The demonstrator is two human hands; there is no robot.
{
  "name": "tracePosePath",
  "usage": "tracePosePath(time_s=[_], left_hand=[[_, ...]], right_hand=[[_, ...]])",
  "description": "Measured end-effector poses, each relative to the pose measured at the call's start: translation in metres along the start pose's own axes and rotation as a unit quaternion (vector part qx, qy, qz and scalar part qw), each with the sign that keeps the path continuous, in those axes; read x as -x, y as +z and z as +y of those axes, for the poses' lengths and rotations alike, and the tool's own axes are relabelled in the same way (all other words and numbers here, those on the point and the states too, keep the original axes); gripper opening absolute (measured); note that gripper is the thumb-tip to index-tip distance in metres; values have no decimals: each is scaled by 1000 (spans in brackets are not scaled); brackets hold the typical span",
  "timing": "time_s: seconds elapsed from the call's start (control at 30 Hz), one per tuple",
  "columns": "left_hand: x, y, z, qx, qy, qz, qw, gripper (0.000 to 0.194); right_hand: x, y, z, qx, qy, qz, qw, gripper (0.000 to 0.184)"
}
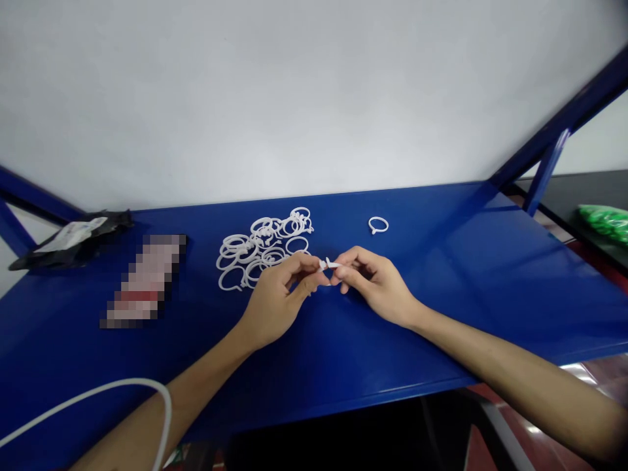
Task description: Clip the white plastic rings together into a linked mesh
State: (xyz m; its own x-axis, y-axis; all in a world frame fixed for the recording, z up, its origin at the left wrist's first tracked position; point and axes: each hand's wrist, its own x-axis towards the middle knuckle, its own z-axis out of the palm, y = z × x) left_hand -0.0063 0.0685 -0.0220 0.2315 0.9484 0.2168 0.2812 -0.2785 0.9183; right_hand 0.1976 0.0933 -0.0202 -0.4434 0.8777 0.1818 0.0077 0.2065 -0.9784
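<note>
- Head view, lower left: a white cable (132, 381) loops over the left forearm; a sideways swing could snag on it.
- Loose white rings (267, 234) lie overlapped beside and beyond the left hand (275, 294) — a low knuckle might catch and scatter them.
- Thumb and forefinger of the left hand are pinched on a small white piece (332, 264), held between both hands above the table; if that pinch slackened, it could slip and drop.
- Right hand (380, 281) is likewise clamped on the piece's other side; uneven force might twist it free. Whether it is one part or two, I cannot tell.
- One lone ring (373, 230) sits beyond the right hand, well apart from the others.
- Surface and room: black packet (73, 235), pixelated slab (142, 281), glossy blue table (441, 275) — smooth, so dropped parts may skid — pale wall (294, 98) behind, blue frame (569, 118), reddish floor (589, 376), green bag (606, 219) far right.
</note>
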Motion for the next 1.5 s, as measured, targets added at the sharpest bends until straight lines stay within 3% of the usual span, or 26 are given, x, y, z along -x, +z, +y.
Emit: tracePosePath(time_s=[0.33, 0.57, 0.7, 0.83, 0.93, 1.03, 1.17, 1.33, 1.5], left_hand=[[4, 7, 7, -166, 144, 39, 975, 14], [11, 13, -1, -240, 213, 52, 946, 13], [4, 8, -1, -262, 241, 48, 933, 11], [-6, -1, -6, -323, 285, 51, 901, 14], [-10, -8, -14, -376, 260, 58, 888, 20], [-11, -13, -20, -420, 220, 49, 879, 18], [-11, -16, -22, -464, 183, 11, 867, 20], [-9, -14, -21, -477, 169, -6, 863, 18], [-9, -14, -20, -478, 169, -6, 862, 18]], right_hand=[[7, -8, -2, 124, -33, -53, 990, 18], [8, -11, -6, 204, -108, -76, 970, 15], [5, -13, -8, 207, -83, -77, 972, 19], [0, -23, -9, 220, -53, -84, 970, 21], [-6, -40, -5, 294, -98, -76, 948, 19], [-12, -65, 2, 408, -157, -41, 898, 20], [-18, -101, 12, 487, -159, 29, 858, 23], [-20, -128, 21, 517, -130, 37, 845, 24], [-22, -127, 27, 523, -118, 19, 844, 25]])
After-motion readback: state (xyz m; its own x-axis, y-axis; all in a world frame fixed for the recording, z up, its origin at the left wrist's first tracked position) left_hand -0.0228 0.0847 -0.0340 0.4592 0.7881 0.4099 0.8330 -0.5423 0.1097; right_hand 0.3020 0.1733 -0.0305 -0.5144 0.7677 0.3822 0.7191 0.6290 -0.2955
